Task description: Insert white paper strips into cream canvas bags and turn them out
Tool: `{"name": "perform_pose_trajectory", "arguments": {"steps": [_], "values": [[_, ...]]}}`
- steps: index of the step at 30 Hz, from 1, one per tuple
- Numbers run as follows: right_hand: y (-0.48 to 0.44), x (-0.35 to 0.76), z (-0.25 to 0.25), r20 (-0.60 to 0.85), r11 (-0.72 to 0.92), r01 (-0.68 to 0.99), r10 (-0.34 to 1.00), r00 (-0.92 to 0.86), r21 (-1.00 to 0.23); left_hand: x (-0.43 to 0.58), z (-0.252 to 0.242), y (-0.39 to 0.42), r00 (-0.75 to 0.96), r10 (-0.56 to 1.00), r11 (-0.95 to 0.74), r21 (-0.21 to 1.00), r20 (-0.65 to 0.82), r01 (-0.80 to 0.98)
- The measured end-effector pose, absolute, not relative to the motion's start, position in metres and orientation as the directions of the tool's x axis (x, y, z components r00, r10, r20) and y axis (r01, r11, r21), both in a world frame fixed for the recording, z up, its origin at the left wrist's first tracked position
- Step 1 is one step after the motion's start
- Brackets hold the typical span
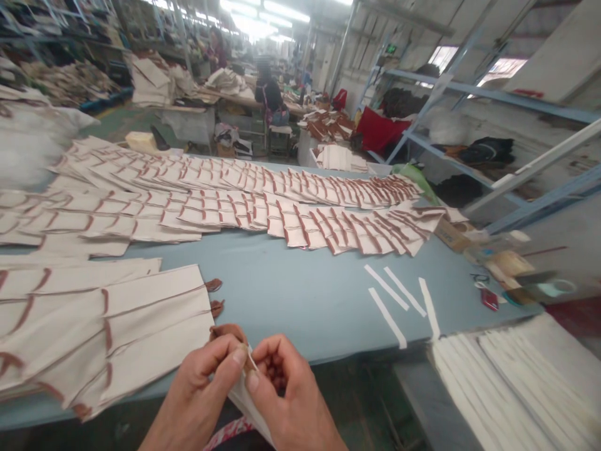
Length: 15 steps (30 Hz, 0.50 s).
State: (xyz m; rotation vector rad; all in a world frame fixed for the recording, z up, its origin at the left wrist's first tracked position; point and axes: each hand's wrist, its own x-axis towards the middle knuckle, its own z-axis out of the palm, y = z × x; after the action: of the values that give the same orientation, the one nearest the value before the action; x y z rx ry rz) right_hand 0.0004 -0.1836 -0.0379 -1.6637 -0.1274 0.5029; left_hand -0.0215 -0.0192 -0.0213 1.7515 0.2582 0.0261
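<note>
Head view: left hand (201,383) and right hand (287,389) are working at the table's (263,269) near edge, both closing thumb-to-forefinger on a pale cloth piece (247,401). A wide span of blue top is running between the cloth stack (154,322) at left and four white strips (387,287) at right; cloth rows (300,222) are bounding the far side. A pink-and-white band (237,429) is showing lettering at the lap (too partial to read). The piece's long axis is running from fingertips down lapward, slanting right.
</note>
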Motion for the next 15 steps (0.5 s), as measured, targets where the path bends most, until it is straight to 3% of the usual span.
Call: {"name": "perform_pose_trajectory", "arguments": {"steps": [5,11,15], "values": [[-0.202,0.012,-0.028,-0.371,-0.059,-0.409,0.554,0.745,-0.91,-0.028,-0.014,-0.02,0.932,0.19,-0.085,0.941,-0.307,0.327],[-0.211,0.009,-0.027,-0.406,-0.03,-0.499,0.624,0.668,-0.866,-0.038,-0.013,-0.028,0.922,0.262,-0.12,0.938,-0.285,0.324],[-0.21,-0.01,-0.04,-0.383,0.108,-0.511,0.536,0.752,-0.853,-0.038,-0.011,-0.024,0.939,0.243,-0.139,0.95,-0.242,0.281]]}}
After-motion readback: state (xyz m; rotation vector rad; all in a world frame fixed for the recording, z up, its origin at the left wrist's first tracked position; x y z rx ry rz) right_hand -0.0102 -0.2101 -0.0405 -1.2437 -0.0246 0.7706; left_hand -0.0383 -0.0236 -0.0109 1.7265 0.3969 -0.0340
